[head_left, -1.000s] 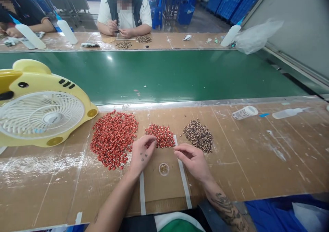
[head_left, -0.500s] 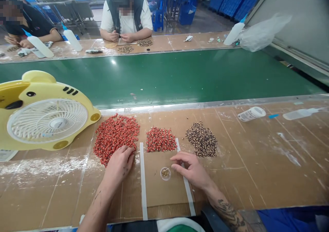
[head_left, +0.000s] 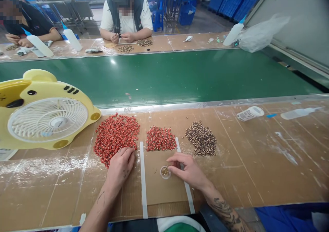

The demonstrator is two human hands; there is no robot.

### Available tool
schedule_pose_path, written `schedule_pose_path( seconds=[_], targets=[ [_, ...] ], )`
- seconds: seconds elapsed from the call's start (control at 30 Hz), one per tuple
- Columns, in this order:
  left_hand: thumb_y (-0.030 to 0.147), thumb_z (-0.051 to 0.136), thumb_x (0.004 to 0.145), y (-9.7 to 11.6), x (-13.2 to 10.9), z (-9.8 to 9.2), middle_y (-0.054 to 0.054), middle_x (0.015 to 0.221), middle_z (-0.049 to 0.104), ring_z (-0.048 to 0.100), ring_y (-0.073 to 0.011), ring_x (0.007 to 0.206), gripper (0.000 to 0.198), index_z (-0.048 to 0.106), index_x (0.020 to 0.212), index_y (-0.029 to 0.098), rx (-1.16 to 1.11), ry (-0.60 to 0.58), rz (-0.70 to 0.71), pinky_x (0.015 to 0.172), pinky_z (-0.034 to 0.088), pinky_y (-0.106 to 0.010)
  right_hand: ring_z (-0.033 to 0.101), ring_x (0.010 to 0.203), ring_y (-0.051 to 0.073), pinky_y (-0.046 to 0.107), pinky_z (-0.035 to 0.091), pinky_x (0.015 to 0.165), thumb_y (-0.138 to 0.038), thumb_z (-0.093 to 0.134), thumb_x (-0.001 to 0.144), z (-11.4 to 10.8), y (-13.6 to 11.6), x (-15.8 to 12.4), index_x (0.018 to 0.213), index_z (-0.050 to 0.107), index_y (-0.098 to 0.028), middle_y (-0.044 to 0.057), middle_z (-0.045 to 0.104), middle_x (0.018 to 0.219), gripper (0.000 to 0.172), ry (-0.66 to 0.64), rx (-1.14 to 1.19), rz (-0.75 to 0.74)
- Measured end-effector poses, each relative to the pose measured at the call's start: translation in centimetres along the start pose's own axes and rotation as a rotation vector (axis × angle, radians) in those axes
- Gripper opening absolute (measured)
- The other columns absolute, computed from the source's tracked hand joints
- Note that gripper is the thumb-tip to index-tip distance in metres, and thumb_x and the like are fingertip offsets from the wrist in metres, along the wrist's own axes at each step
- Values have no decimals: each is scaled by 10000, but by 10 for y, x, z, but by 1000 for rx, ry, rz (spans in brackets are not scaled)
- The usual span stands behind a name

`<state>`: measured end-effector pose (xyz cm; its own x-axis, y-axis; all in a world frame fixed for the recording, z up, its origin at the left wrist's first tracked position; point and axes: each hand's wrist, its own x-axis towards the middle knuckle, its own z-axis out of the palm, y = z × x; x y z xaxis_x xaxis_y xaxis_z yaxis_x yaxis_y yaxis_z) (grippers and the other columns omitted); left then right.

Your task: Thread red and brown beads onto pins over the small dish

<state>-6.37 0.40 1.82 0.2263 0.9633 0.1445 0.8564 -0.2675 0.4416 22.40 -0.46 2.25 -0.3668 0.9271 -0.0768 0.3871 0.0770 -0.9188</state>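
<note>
My left hand [head_left: 121, 164] rests at the lower right edge of a large pile of small red pieces [head_left: 115, 132]. Its fingers are curled together; their tips, and anything between them, are hidden. Thumb and forefinger slightly apart, my right hand [head_left: 187, 168] hovers over a small clear cup [head_left: 165, 176] of yellowish liquid. A thin stick [head_left: 166, 170] leans in the cup, its upper end close to the thumb. Beneath the cup lies a brown cardboard sheet [head_left: 164, 194], with a smaller pile of red-and-pale pieces [head_left: 161, 138] at its far edge.
Right of the sheet sits a pile of dark-and-pale pieces [head_left: 200, 138]. A yellow fan [head_left: 51, 115] stands at left. A white tub [head_left: 250, 113] and a squeeze bottle [head_left: 295, 114] lie at right. Beyond the green belt [head_left: 164, 76], two people work.
My right hand has shifted slightly left, bringing thumb and forefinger closer to the stick in the cup. My left hand stays beside the red pile.
</note>
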Motion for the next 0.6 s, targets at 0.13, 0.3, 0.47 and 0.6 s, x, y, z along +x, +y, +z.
schedule_pose_path(
  seconds=[0.13, 0.3, 0.47, 0.6],
  targets=[
    [153, 520, 886, 8, -6, -3, -54, 908, 727, 683, -174, 764, 168, 684, 913, 182, -286, 68, -93, 677, 507, -255, 573, 646, 136, 249, 443, 612, -193, 716, 812, 3, -2, 1, 957, 734, -188, 6, 651, 741, 146, 16, 20, 20],
    [210, 582, 880, 22, -14, 5, -68, 940, 735, 691, -196, 849, 140, 716, 905, 180, -643, 6, -225, 731, 526, -263, 558, 632, 127, 239, 405, 581, -168, 670, 850, 6, -3, 4, 792, 751, -186, 19, 661, 740, 102, -41, -46, -19],
    [272, 600, 884, 35, -20, 19, -25, 691, 696, 657, -169, 618, 145, 685, 930, 163, -892, -138, -370, 606, 517, -250, 556, 653, 136, 246, 400, 603, -152, 656, 858, 3, -6, 1, 765, 710, -171, 17, 643, 713, 109, -117, -173, -160],
    [266, 580, 896, 41, -23, 22, -22, 681, 695, 650, -164, 610, 142, 673, 932, 165, -974, -191, -374, 607, 511, -246, 551, 707, 157, 269, 403, 657, -151, 621, 891, -3, -7, -2, 792, 675, -171, 24, 639, 721, 115, -168, -303, -309]
  ],
)
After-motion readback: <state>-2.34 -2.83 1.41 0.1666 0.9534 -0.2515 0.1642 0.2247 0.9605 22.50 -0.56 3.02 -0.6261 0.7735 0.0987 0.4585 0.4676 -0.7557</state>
